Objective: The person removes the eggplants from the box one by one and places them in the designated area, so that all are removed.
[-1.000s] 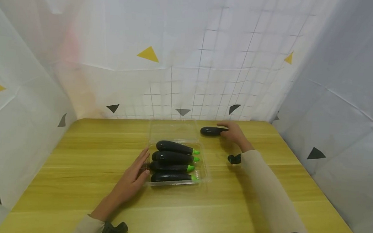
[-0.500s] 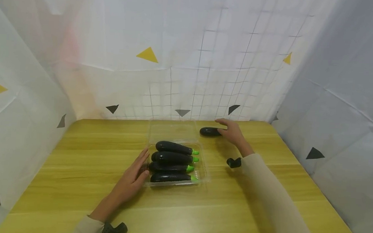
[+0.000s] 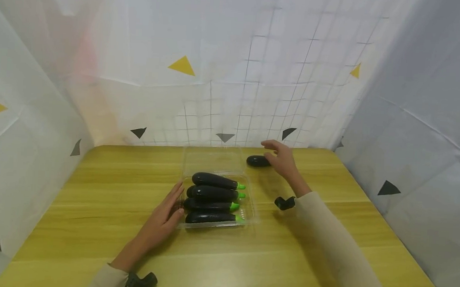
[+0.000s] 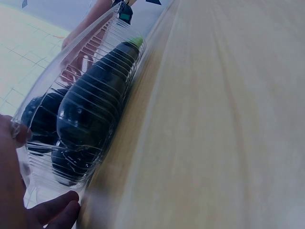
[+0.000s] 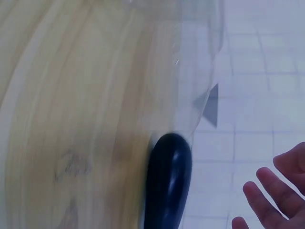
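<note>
Several dark eggplants (image 3: 213,193) with green stems lie side by side in a clear plastic clamshell box (image 3: 251,206), its lid (image 3: 213,160) folded back. My left hand (image 3: 161,222) rests against the box's left side with extended fingers; in the left wrist view its fingers (image 4: 57,210) touch the ribbed wall. Another eggplant (image 3: 258,161) lies on the table, right of the lid. My right hand (image 3: 284,162) is over that eggplant's right end, hiding the stem. In the right wrist view, its spread fingers (image 5: 267,202) are apart from the dark eggplant (image 5: 169,181).
The wooden table (image 3: 104,197) carries everything. White sheeting (image 3: 141,46) with a grid and triangle marks stands behind it and along both sides. Black wrist-worn devices (image 3: 142,283) sit at the wrists.
My right hand has slid left and slightly up along the loose eggplant, covering more of it. The left hand, box and boxed eggplants have stayed put.
</note>
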A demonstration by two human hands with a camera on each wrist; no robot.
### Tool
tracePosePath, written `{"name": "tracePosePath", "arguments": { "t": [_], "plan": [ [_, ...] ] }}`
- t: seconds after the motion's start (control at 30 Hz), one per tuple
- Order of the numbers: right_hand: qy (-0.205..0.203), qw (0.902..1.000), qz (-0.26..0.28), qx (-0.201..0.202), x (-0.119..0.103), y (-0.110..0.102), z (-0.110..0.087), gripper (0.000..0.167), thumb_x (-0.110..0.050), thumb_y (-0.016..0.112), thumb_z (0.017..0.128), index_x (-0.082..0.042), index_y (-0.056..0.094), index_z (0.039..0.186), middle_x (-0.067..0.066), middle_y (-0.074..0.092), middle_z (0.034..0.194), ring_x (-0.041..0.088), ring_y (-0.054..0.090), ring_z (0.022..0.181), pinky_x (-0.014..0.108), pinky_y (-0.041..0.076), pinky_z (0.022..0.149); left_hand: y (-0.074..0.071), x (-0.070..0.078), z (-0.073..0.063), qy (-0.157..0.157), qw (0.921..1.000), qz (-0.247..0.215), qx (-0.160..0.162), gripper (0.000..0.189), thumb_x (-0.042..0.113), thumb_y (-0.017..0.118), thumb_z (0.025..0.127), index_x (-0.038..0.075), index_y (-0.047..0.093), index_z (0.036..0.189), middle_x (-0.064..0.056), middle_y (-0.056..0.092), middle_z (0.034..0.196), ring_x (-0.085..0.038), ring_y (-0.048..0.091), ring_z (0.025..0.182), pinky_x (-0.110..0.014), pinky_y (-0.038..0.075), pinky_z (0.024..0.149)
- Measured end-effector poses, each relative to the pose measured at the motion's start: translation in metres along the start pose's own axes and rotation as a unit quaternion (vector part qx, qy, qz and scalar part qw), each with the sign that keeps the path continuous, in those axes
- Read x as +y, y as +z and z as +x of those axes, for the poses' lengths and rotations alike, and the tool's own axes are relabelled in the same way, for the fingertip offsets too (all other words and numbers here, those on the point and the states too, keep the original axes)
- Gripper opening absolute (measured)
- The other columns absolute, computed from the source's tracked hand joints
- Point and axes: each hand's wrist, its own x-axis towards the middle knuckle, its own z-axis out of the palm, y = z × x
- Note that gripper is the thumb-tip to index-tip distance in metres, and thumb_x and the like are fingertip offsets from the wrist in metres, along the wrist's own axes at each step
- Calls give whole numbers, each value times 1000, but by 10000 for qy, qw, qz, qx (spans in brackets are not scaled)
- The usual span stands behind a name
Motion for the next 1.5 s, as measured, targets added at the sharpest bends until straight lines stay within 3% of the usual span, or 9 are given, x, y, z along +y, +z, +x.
{"name": "tracePosePath", "arguments": {
  "t": [0.27,0.57,0.97,1.5],
  "plan": [
    [-362,9991,200,-118,-19,9,-7,30,-5,65,101,-2,69,130,18,70,127,34,64,119,59,48,103,0,-4,-1,31,10000,1,29,62,13,55,108,-1,30,162,-14,19,171,-31,22,154,-24,13,121],
    [-752,9960,373,-292,-37,12,-10,28,-5,68,100,0,70,128,13,70,126,32,65,117,57,51,100,2,-6,0,-40,10000,-3,27,64,14,54,108,11,27,166,-11,19,172,-28,23,154,-27,15,122],
    [-875,9911,772,-647,-63,17,-18,27,0,66,101,2,69,127,17,71,122,33,67,113,51,55,94,2,-5,2,-22,10000,-36,21,62,12,54,107,0,29,163,-11,19,172,-31,29,151,-25,16,121],
    [-892,9883,893,-862,-75,24,-25,27,-3,67,101,-3,71,128,13,72,121,29,67,112,51,55,94,1,-7,1,-5,10000,25,8,62,13,54,108,1,29,163,-10,19,172,-31,29,152,-27,17,120]
  ]
}}
